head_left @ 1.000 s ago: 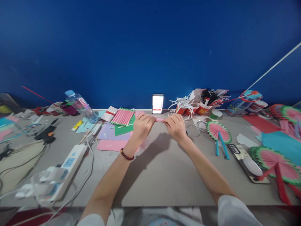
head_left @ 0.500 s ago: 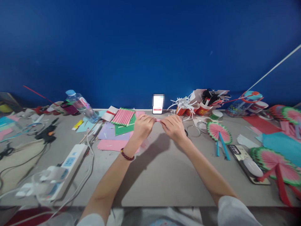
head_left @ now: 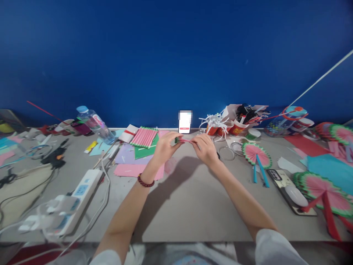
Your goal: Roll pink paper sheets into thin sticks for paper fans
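Observation:
Above the middle of the table, a narrow stack of pleated pink paper with green ends stretches between my two hands. My left hand is closed on its green end, thumb below and fingers above. The pink end is pinched in my right hand, whose fingers cover that tip. Left of my left hand lies another pleated pink and green sheet, spread in ridges over green paper and a pink sheet.
A lit phone leans on the blue wall. Left are a power strip, a bottle and a glue gun. Right are cups of paper strips, a round paper fan, a second phone and a mouse.
My left hand has loosened and shifted slightly left, with its thumb now lower, so the green end of the folded paper shows. My right hand has barely moved.

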Tool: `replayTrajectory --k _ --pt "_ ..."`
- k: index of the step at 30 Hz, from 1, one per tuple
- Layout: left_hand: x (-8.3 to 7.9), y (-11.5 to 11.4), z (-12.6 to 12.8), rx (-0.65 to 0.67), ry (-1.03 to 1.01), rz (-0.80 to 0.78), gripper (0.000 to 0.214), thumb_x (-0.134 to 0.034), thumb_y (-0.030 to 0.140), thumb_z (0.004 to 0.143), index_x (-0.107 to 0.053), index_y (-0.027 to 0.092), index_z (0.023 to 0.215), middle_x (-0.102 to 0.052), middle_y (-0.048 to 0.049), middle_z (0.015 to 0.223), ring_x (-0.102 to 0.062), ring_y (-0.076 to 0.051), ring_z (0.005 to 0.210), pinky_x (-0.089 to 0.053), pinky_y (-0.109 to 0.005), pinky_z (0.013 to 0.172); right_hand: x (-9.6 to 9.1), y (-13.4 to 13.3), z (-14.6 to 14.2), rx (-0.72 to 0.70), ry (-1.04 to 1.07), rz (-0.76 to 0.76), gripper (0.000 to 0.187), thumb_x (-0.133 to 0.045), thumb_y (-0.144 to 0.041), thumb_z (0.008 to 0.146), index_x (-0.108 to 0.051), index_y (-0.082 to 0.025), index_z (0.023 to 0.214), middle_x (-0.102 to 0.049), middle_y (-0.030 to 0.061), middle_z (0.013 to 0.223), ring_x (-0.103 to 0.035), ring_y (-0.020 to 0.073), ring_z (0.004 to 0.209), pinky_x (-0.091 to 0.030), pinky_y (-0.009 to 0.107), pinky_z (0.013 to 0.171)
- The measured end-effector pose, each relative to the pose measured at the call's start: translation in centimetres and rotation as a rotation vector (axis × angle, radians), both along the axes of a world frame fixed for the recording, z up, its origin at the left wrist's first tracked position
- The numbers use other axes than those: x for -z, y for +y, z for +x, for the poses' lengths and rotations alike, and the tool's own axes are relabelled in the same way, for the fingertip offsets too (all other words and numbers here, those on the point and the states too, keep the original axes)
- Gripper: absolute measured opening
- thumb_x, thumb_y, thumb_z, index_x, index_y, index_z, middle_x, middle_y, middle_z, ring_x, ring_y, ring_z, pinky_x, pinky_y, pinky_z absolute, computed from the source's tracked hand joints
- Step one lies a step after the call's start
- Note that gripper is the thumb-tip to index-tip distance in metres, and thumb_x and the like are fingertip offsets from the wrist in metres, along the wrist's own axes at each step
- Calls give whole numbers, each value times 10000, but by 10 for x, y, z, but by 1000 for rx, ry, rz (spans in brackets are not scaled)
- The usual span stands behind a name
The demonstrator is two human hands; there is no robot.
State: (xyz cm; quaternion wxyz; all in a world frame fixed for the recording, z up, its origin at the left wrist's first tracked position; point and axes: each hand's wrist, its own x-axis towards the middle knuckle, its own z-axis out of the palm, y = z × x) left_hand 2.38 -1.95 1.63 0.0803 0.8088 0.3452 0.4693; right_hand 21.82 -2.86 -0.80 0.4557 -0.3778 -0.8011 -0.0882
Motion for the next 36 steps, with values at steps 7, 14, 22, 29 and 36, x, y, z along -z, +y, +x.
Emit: replayTrajectory --k 7,14,22,29,36 --pt "-7 1 -2 117 -237 -219 228 -699 340 752 -683 165 898 -692 -55 841 -610 -126 735 -514 -251 704 -8 -2 -4 -116 220 -142 107 -503 -224 881 -585 -190 822 -605 58 778 -539 182 776 -448 318 702" --pt "1 1 9 254 -501 -349 146 -747 309 701 -704 170 706 -664 -43 776 -609 -132 751 -499 -253 694 -3 -4 -10 -290 328 -593 77 -507 -211 850 -581 -192 866 -639 15 755 -589 139 712 -467 282 694" --pt "0 -8 14 165 -318 -132 92 -645 223 806 -722 186 842 -699 -56 837 -636 -140 780 -519 -269 725 -7 -3 -7 -289 408 -461 167 -592 -267 821 -603 -210 977 -652 52 933 -610 162 830 -496 328 774" --pt "1 -8 15 186 -226 20 128 -596 199 846 -708 200 907 -700 -58 857 -644 -140 795 -533 -273 707 -21 -11 -4 -234 407 -235 125 -673 -292 786 -669 -243 900 -663 32 844 -597 164 754 -504 325 713" --pt "-7 -8 9 312 -206 -102 193 -615 199 829 -689 199 1007 -707 -82 968 -651 -167 919 -535 -315 819 -25 -16 -5 -237 388 -170 55 -644 -228 802 -687 -241 835 -687 26 808 -630 165 764 -520 314 707"
